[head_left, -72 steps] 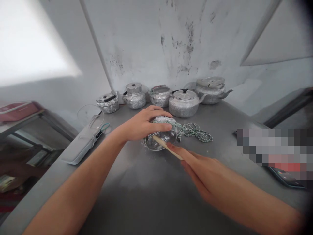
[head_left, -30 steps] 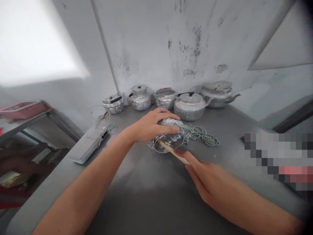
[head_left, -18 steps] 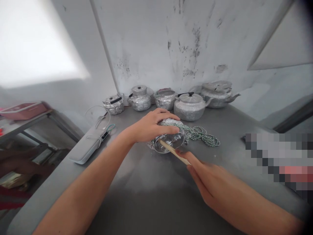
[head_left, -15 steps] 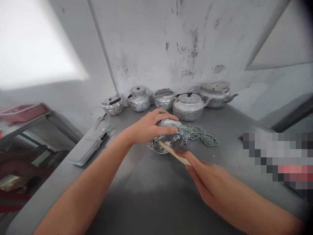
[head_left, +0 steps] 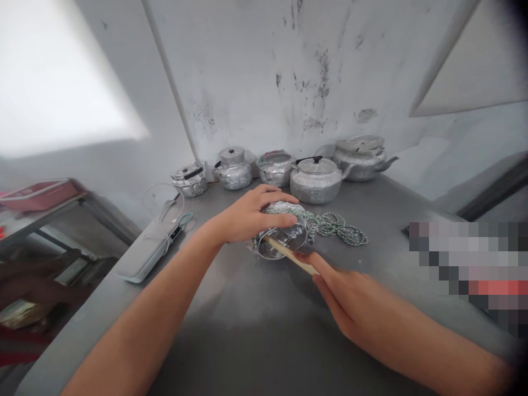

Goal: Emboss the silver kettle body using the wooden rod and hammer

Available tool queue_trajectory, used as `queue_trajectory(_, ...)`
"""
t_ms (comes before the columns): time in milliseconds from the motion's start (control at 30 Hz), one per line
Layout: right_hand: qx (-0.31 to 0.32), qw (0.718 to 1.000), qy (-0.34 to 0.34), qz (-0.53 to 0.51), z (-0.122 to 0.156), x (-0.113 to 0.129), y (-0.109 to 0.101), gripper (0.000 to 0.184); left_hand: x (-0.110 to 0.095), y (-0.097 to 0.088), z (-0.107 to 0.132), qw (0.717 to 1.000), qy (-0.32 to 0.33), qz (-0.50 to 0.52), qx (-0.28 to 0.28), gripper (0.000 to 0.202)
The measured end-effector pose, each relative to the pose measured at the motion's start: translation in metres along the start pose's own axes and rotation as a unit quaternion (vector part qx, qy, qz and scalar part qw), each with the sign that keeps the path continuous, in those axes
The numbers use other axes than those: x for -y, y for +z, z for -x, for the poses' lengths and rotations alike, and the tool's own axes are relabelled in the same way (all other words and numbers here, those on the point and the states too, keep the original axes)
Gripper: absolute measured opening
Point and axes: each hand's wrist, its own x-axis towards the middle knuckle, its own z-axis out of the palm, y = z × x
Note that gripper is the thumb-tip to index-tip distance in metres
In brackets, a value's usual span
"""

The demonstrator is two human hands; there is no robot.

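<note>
My left hand [head_left: 251, 215] is wrapped over a small silver pot [head_left: 284, 240] that lies on its side on the grey table [head_left: 256, 330], its open mouth turned toward me. A green-and-white cord [head_left: 336, 226] is wound round the pot and trails off to the right. My right hand [head_left: 342, 294] pinches a thin wooden stick [head_left: 289, 255] whose far end reaches into the pot's mouth.
Several silver kettles and pots [head_left: 315, 179] stand in a row along the stained wall. A white device with cables [head_left: 149, 247] lies at the table's left edge. A blurred-out patch [head_left: 466, 264] covers things at the right. A lower shelf [head_left: 45, 198] sits off to the left.
Both hands keep their grips on the pot and the stick. The view has shifted slightly; the stick's tip stays inside the pot mouth.
</note>
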Motion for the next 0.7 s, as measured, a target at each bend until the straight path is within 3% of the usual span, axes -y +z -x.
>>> queue_trajectory(100,0.009,1.0,0.015,0.022,-0.001,0.001,-0.001,0.043,-0.001,0.002,0.003,0.997,-0.051,-0.022,-0.048,0.078)
queue_trajectory(167,0.012,1.0,0.018,0.02,-0.001,0.002,-0.002,0.042,-0.004,0.004,0.005,0.992,-0.084,-0.035,-0.083,0.086)
queue_trajectory(333,-0.026,0.999,-0.004,0.037,-0.003,0.001,-0.003,0.045,-0.01,0.01,0.005,0.994,-0.056,-0.051,-0.074,0.061)
queue_trajectory(533,-0.035,0.999,0.004,0.014,-0.005,-0.002,-0.003,0.046,-0.005,0.018,-0.001,0.993,-0.046,-0.072,-0.083,0.063)
queue_trajectory(700,-0.046,0.998,-0.002,-0.043,-0.005,-0.002,-0.007,0.045,-0.007,0.014,0.0,0.993,-0.038,-0.057,-0.097,0.059)
